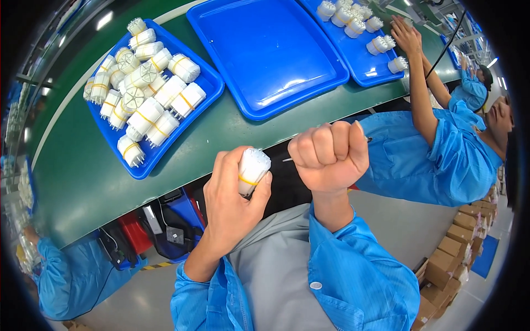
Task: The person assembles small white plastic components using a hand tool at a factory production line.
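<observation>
My left hand [234, 190] is closed round a white cylindrical bundle [255, 165] with a yellow rubber band about it. One end of the bundle faces up, between fingers and thumb. Beside it on the right, apart from the bundle, my right hand [330, 157] makes a fist. A thin pointed metal tool [287, 160] sticks out on the fist's left side; the fingers hide most of it, so its kind does not show. On the table's left, a blue tray [144, 172] holds several similar banded white bundles [146, 116], piled at various angles, some with thin prongs at one end.
Another blue tray [265, 49] lies mid-table on the green tabletop [72, 187]. Farther right, a blue tray [364, 69] bears more white bundles [353, 25], near a co-worker's hands [407, 38]. That person's blue sleeve [419, 160] is close on my right. Cardboard boxes [444, 265] line the floor.
</observation>
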{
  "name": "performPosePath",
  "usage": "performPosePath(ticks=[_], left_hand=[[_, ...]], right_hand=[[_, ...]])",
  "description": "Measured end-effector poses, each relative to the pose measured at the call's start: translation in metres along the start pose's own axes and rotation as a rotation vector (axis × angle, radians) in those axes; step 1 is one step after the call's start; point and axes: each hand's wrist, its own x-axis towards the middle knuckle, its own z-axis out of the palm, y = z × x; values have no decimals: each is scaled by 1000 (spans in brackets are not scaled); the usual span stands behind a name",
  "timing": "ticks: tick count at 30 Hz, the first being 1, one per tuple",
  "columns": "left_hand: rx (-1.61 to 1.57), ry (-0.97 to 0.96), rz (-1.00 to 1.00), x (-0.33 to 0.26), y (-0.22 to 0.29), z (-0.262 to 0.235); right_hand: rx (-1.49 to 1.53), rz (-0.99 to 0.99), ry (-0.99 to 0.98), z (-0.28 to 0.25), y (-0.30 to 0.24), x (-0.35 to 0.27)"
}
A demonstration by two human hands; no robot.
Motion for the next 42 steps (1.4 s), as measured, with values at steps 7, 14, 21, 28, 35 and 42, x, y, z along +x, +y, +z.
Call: performPosePath(ticks=[7, 14, 21, 28, 35, 42], left_hand=[[121, 101, 113, 2, 0, 2], [142, 65, 134, -3, -3, 9], [167, 60, 158, -3, -4, 10], [24, 12, 116, -2, -14, 13], [-828, -55, -227, -1, -3, -8], [-985, -93, -198, -5, 8, -13]], right_hand=[[-48, -3, 55, 2, 5, -6], [-97, -118, -58, 21, 14, 1], [-109, -93, -56, 19, 19, 0], [51, 38, 33, 13, 19, 10], [52, -110, 119, 5, -1, 2], [51, -68, 203, 7, 9, -11]])
